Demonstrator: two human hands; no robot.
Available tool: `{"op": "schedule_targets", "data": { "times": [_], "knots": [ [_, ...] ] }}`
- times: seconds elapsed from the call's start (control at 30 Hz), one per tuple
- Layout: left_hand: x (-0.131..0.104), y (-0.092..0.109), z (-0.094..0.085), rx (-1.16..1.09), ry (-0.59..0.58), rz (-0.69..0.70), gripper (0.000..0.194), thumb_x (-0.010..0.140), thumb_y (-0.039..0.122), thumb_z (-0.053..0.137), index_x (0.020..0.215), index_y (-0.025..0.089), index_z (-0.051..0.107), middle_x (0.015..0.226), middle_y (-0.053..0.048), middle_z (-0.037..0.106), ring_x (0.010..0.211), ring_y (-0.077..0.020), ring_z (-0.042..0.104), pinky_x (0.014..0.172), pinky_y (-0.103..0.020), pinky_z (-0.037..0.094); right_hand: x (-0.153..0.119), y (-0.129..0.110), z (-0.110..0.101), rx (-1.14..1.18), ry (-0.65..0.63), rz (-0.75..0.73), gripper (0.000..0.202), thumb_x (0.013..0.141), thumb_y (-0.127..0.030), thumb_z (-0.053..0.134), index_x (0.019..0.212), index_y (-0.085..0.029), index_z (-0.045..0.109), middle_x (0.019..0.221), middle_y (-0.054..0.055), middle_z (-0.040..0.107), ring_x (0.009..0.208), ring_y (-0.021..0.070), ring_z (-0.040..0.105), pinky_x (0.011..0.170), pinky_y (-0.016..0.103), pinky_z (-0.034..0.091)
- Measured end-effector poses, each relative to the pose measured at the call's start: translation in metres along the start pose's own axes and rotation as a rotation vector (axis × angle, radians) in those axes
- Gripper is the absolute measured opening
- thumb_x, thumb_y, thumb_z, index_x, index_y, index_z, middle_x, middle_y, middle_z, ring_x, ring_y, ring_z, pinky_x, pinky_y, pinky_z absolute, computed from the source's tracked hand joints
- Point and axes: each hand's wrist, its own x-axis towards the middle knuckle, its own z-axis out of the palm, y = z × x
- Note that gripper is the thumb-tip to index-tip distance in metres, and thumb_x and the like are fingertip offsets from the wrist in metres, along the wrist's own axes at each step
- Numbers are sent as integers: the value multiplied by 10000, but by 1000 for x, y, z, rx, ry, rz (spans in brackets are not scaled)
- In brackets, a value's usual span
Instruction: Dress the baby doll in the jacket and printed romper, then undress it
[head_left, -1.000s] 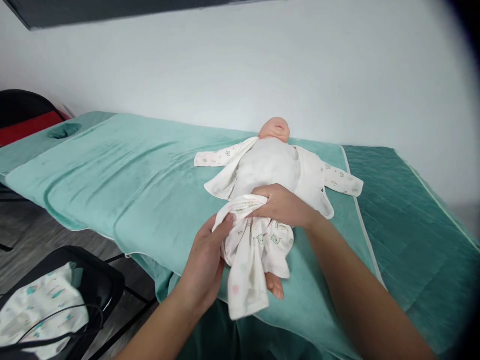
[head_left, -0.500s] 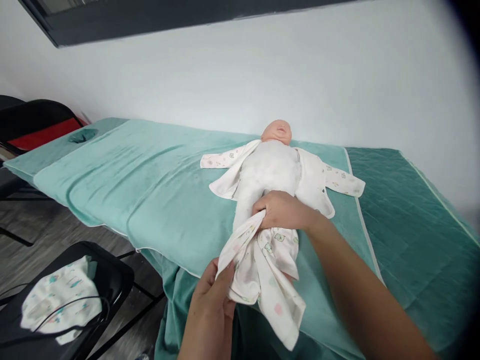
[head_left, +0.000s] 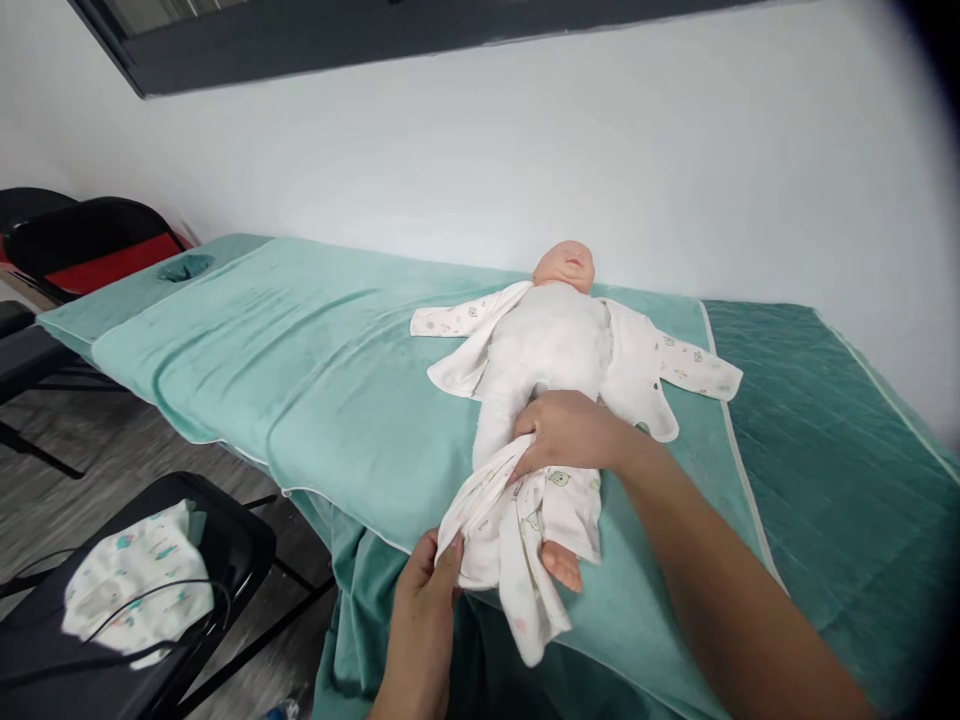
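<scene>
A baby doll (head_left: 551,335) lies on its back with its head toward the wall. Its white printed jacket (head_left: 634,365) is spread open, both sleeves stretched sideways. White printed baby pants (head_left: 487,505) are bunched around the lower legs, and one bare foot (head_left: 561,565) pokes out of a leg opening. My right hand (head_left: 566,430) lies across the doll's thighs, its fingers closed on the upper edge of the pants. Lower down and to the left, my left hand (head_left: 427,590) pinches another part of the same cloth, thumb on top. The other foot is hidden by fabric.
A teal cover (head_left: 337,340) is spread over the bed, with a darker quilted part (head_left: 817,400) at right. A black chair (head_left: 232,545) at lower left holds a folded printed cloth (head_left: 142,580) and a cable. More chairs (head_left: 105,240) stand beyond the bed's left end.
The hanging part of the pants has swung left and up, uncovering one foot. Both hands keep their hold on the cloth. The whole view has shifted slightly.
</scene>
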Motion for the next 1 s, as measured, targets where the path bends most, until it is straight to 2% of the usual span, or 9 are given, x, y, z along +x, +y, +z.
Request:
{"op": "schedule_targets", "data": {
  "times": [0.17, 0.33, 0.43, 0.53, 0.63, 0.83, 0.9, 1.0],
  "knots": [
    [5, 11, -4, 283, -79, 107, 304, 808, 547, 637, 780, 245, 642, 776, 9, 612, 783, -201, 526, 722, -281, 440, -1, 0, 1, 41, 11, 11, 355, 669, -563, 771, 662, -214, 708, 685, 16, 673, 670, 178, 559, 570, 312, 298],
    [12, 26, -6, 156, -271, 17, 299, 787, 500, 676, 917, 231, 678, 908, -21, 669, 903, -224, 565, 815, -305, 447, -2, 1, -1, 103, 15, 6, 352, 697, -520, 753, 609, -193, 655, 646, 3, 633, 651, 159, 529, 570, 305, 291],
    [21, 36, -12, 53, -452, -32, 344, 739, 406, 747, 1017, 218, 674, 998, -43, 681, 955, -227, 583, 863, -316, 444, -2, 3, -3, 173, 3, 3, 357, 728, -522, 716, 617, -192, 636, 649, -20, 616, 653, 147, 528, 576, 287, 295],
    [32, 41, -16, 74, -586, -23, 418, 686, 271, 789, 1077, 214, 653, 1041, -48, 678, 984, -225, 589, 886, -313, 446, -3, 4, -5, 243, -13, -1, 359, 742, -525, 693, 631, -190, 631, 657, -32, 607, 667, 146, 536, 586, 272, 308],
    [44, 43, -14, 175, -568, 63, 406, 687, 191, 759, 1072, 214, 630, 1034, -29, 670, 966, -204, 582, 888, -302, 448, -4, 4, -7, 293, -15, 0, 347, 750, -514, 684, 647, -185, 646, 672, -25, 614, 676, 151, 537, 589, 268, 318],
    [74, 57, -8, 539, -428, 356, 104, 751, 208, 637, 829, 191, 571, 834, 15, 624, 830, -170, 544, 731, -252, 428, -6, 2, -8, 292, -20, 3, 336, 740, -524, 701, 723, -188, 687, 716, -19, 631, 682, 150, 534, 584, 266, 319],
    [85, 63, -8, 612, -399, 436, 87, 741, 183, 605, 822, 193, 574, 808, 21, 621, 806, -168, 546, 722, -254, 425, -6, 3, -8, 248, -4, 0, 352, 749, -540, 693, 713, -190, 672, 702, -23, 618, 673, 145, 522, 585, 265, 315],
    [99, 68, -5, 651, -331, 551, 177, 731, 149, 558, 888, 194, 627, 821, 11, 644, 812, -176, 564, 748, -269, 434, -6, 3, -7, 189, 13, -9, 362, 772, -543, 674, 700, -190, 644, 682, -23, 596, 660, 141, 506, 585, 264, 307]
  ]
}}
